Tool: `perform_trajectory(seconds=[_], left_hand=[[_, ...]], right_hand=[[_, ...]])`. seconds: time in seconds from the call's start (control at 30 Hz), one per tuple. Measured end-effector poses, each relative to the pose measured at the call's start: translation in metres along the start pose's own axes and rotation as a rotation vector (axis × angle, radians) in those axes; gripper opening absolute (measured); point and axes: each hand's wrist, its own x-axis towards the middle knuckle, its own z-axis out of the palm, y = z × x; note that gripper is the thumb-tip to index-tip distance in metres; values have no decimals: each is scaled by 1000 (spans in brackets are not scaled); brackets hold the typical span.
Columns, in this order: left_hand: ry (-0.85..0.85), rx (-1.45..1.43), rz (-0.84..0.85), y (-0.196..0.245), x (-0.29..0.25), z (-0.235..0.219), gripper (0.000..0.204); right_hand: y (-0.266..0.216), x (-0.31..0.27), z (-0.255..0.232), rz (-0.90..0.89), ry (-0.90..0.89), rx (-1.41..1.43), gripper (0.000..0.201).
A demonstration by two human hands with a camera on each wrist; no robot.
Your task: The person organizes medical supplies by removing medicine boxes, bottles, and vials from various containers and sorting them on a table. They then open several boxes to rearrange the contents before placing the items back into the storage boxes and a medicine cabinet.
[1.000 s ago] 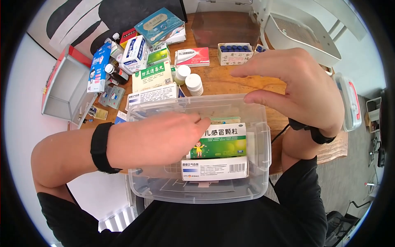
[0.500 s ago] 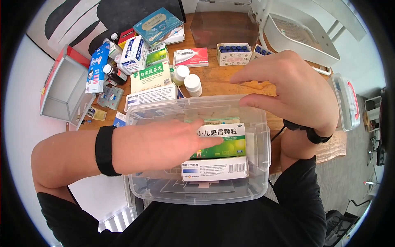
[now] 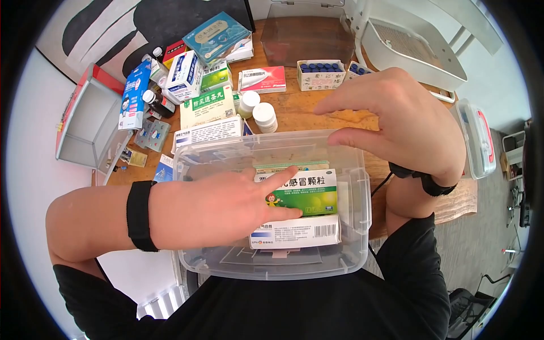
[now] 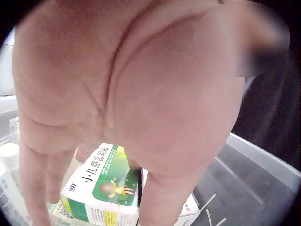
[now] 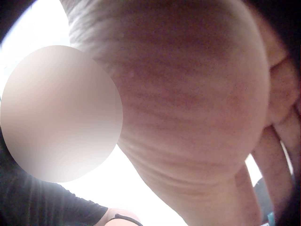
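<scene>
In the head view my left hand (image 3: 229, 201) is over the clear plastic bin (image 3: 272, 273), fingers spread and fairly straight across a green and white medicine box (image 3: 314, 195). The left wrist view shows the thumb and fingers coming down around this green and white box (image 4: 104, 183), which lies among other cartons. Just in front of it, nearer my body, lies a white medicine box (image 3: 309, 232), partly covered by the thumb side. My right hand (image 3: 405, 122) hovers past the bin's far right corner, thumb and fingers apart with nothing between them.
Medicine boxes (image 3: 207, 107), white bottles (image 3: 265, 116) and a brown bottle (image 3: 158, 103) crowd the table's left and back. A carton of blue-capped vials (image 3: 321, 75) stands behind. A red and white case (image 3: 93, 122) is at left, a lidded clear box (image 3: 476, 139) at right.
My left hand has shifted slightly toward my body, and its fingers have spread apart over the green and white box. The right hand has barely moved.
</scene>
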Motion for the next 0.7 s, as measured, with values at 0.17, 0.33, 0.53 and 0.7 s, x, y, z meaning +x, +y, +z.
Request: perform_trajectory(seconds=[0.17,0.33,0.53,0.7], left_hand=[[-7,42,-16,2,1,-3,74],[-29,63,-47,1,2,-11,73],[-1,155,27,9,-1,-5,71],[24,49,53,0,-4,0,73]], right_hand=[[1,0,1,-10,7,5,34],[0,-1,2,-10,14,11,34],[-6,-1,0,48,7,6,34],[-9,2,2,120,-9,28,36]])
